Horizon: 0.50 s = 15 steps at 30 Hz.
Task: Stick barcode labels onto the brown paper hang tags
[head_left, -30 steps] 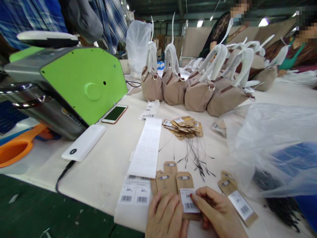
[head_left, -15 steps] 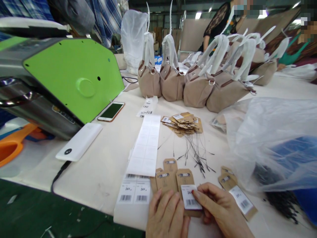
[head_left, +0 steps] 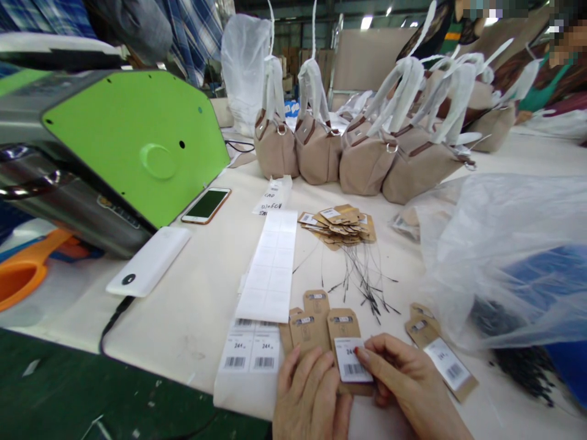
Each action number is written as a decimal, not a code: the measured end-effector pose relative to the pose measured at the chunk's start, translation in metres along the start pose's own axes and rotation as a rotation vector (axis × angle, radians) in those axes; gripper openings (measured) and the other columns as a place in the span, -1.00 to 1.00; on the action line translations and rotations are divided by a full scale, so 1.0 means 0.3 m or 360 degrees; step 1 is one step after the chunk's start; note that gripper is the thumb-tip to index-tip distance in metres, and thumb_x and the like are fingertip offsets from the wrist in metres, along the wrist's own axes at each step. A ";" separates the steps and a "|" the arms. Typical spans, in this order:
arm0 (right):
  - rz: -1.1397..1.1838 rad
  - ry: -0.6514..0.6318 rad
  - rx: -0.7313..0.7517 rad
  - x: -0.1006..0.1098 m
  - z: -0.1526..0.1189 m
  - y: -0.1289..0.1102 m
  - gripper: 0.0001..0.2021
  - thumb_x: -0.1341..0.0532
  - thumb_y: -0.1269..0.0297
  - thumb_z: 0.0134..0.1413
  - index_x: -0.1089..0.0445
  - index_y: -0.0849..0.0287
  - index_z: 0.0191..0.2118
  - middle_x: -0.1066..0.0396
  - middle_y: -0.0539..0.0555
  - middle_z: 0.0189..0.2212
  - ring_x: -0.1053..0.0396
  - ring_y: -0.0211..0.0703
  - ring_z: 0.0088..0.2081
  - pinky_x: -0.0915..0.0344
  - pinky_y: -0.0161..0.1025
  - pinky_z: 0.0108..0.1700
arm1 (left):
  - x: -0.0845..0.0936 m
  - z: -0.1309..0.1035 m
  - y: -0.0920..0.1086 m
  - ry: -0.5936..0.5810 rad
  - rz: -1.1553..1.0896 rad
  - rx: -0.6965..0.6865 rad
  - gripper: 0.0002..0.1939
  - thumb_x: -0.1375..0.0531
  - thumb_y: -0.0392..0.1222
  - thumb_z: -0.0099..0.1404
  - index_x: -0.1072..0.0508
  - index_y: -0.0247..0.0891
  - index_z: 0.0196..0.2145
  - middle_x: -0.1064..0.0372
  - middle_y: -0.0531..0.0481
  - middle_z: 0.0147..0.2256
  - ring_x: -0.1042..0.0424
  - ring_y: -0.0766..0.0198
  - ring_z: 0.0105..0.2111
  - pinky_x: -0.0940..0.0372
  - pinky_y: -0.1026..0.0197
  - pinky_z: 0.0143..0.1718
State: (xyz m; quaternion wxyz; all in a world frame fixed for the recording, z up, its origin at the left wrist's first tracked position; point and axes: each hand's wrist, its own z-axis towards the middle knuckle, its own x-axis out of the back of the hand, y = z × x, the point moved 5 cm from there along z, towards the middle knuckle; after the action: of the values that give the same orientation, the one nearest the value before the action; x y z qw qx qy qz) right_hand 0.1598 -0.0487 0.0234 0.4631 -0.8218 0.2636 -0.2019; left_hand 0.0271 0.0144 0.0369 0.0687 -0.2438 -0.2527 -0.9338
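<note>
My left hand [head_left: 308, 391] lies with its fingers flat over the lower part of several brown cardboard hang tags [head_left: 306, 330]. Just right of it, a white barcode price sticker [head_left: 352, 360] sits on another brown tag [head_left: 345, 319]. The thumb and index finger of my right hand [head_left: 400, 373] pinch the sticker's right edge; whether they also grip the tag beneath is hidden. To the left hangs a sheet of price stickers [head_left: 250, 351] over the table's front edge, with its blank white strip [head_left: 269, 269] running up the table. At right rest stickered tags [head_left: 446, 363].
A pile of tags [head_left: 342, 223] with black strings lies farther back. Beige handbags [head_left: 316, 153] with wrapped handles stand behind it. On the left are a green-sided machine [head_left: 137, 140], a phone [head_left: 206, 206], a white device [head_left: 149, 263] and orange-handled scissors [head_left: 27, 269]. Clear plastic [head_left: 504, 214] covers the right.
The view has shifted slightly. Both hands keep nearly the same place on the tags and sticker. A person in the background has leaned to the right.
</note>
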 end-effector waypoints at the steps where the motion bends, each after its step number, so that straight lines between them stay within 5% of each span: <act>1: -0.0006 -0.0004 0.0006 0.000 0.000 0.000 -0.59 -0.25 -0.13 -0.18 -0.33 0.19 -0.53 -0.12 -0.14 -0.78 -0.07 -0.41 -0.70 -0.04 -0.42 -0.62 | 0.000 0.001 0.001 0.0003 0.0000 -0.0003 -0.86 -0.06 -0.28 0.25 -0.42 -0.30 -0.32 -0.51 -0.04 -0.33 -0.42 0.25 -0.19 -0.11 0.10 0.08; 15: -0.0133 0.0040 0.0055 -0.003 -0.007 -0.014 -0.60 -0.23 -0.12 -0.17 -0.34 0.19 -0.55 -0.13 -0.13 -0.78 -0.09 -0.39 -0.69 -0.06 -0.40 -0.62 | 0.004 0.006 0.004 0.0054 -0.0002 -0.0024 -0.85 -0.05 -0.27 0.26 -0.42 -0.29 -0.33 -0.51 -0.04 -0.35 -0.42 0.26 -0.19 -0.10 0.11 0.09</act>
State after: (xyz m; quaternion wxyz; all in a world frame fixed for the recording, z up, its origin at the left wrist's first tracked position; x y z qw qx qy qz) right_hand 0.1589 -0.0478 0.0279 0.4651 -0.8213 0.2313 -0.2359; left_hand 0.0272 0.0143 0.0394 0.0706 -0.2284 -0.2446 -0.9397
